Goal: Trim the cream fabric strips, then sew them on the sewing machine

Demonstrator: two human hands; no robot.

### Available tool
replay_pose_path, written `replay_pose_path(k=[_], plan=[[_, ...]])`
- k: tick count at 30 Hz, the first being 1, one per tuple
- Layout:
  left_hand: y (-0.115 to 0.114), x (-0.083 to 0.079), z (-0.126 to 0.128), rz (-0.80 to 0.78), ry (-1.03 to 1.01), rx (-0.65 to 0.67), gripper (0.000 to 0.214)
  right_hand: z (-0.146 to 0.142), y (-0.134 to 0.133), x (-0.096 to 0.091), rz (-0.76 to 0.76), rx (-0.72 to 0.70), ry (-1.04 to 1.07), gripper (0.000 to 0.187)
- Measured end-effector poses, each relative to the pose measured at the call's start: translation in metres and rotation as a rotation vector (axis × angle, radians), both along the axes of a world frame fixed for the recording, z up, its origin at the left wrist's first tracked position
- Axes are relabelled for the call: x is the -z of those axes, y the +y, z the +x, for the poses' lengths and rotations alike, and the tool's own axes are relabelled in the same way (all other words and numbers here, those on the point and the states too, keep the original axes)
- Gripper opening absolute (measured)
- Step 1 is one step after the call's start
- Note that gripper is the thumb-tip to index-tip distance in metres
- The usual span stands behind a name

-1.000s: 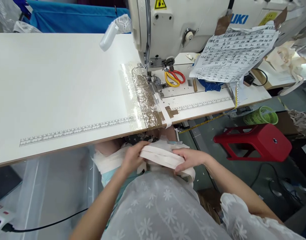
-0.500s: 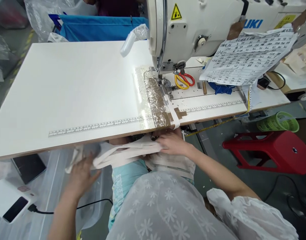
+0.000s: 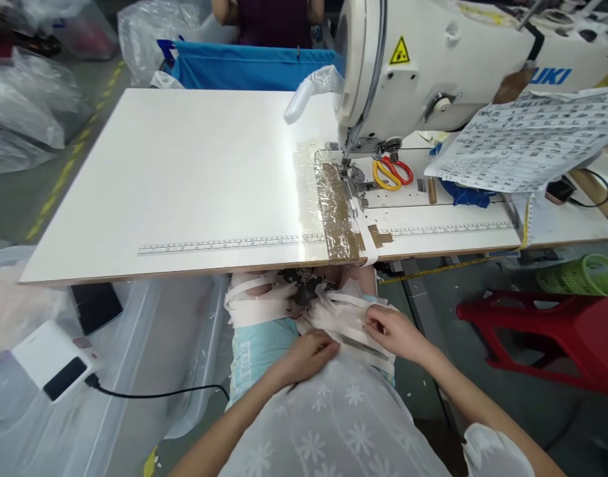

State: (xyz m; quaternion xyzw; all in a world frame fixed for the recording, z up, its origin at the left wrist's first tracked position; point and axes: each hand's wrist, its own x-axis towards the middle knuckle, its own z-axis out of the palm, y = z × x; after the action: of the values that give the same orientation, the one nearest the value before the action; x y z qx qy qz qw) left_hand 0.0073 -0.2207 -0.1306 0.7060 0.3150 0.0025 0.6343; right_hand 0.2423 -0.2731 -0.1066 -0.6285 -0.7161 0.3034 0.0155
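Observation:
Both my hands are in my lap below the table's front edge, working in a pile of white fabric strips (image 3: 344, 314). My left hand (image 3: 306, 356) is closed, its fingers curled onto the strips at the pile's near side. My right hand (image 3: 392, 331) pinches a strip at the pile's right side. More white strips (image 3: 251, 303) lie bunched to the left on my knee. The white sewing machine (image 3: 433, 73) stands above, its needle area (image 3: 351, 169) over a taped clear plate (image 3: 333, 205).
A wide white table (image 3: 184, 172) with a printed ruler (image 3: 224, 243) along its front. Yellow and red scissors (image 3: 390, 172) and a printed sheet (image 3: 532, 142) lie by the machine. Clear plastic bins (image 3: 149, 371), a white device (image 3: 50, 361) with cable, a red stool (image 3: 547, 331), a green basket (image 3: 582, 275).
My left hand came back from the far left to the pile in my lap. My right hand dropped from the table edge onto the strips. The view shifted left.

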Motion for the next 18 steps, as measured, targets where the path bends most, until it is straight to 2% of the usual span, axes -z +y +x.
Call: replay_pose_path(k=[1, 2, 5, 6, 7, 8, 10, 12, 13, 15, 18], plan=[[-0.001, -0.003, 0.011, -0.088, -0.052, 0.017, 0.042, -0.002, -0.001, -0.007, 0.002, 0.062, 0.112, 0.015], [-0.002, -0.006, 0.02, -0.191, -0.108, -0.02, 0.043, -0.004, -0.002, -0.015, 0.003, 0.119, 0.229, 0.017], [0.003, -0.019, 0.041, -0.481, -0.263, -0.357, 0.048, -0.01, -0.003, -0.043, 0.037, 0.139, 0.446, 0.02], [0.007, -0.025, 0.045, -0.53, -0.287, -0.446, 0.051, -0.012, -0.001, -0.052, 0.097, 0.124, 0.456, 0.021], [0.012, -0.033, 0.048, -0.547, -0.296, -0.466, 0.053, -0.014, 0.001, -0.06, 0.185, 0.12, 0.455, 0.02], [0.017, -0.042, 0.049, -0.537, -0.291, -0.398, 0.054, -0.015, 0.004, -0.066, 0.282, 0.122, 0.455, 0.018], [0.03, -0.062, 0.045, -0.454, -0.256, -0.075, 0.049, -0.016, 0.014, -0.073, 0.398, 0.095, 0.486, 0.019], [0.043, -0.083, 0.035, -0.34, -0.23, 0.227, 0.039, -0.014, 0.024, -0.073, 0.299, -0.05, 0.58, 0.023], [0.05, -0.093, 0.027, -0.288, -0.22, 0.302, 0.034, -0.011, 0.028, -0.072, 0.208, -0.125, 0.63, 0.026], [0.066, -0.11, 0.004, -0.171, -0.181, 0.299, 0.03, -0.001, 0.035, -0.073, 0.066, -0.172, 0.677, 0.033], [0.094, -0.132, -0.046, 0.063, -0.066, 0.165, 0.028, 0.03, 0.04, -0.087, -0.009, -0.048, 0.59, 0.039]])
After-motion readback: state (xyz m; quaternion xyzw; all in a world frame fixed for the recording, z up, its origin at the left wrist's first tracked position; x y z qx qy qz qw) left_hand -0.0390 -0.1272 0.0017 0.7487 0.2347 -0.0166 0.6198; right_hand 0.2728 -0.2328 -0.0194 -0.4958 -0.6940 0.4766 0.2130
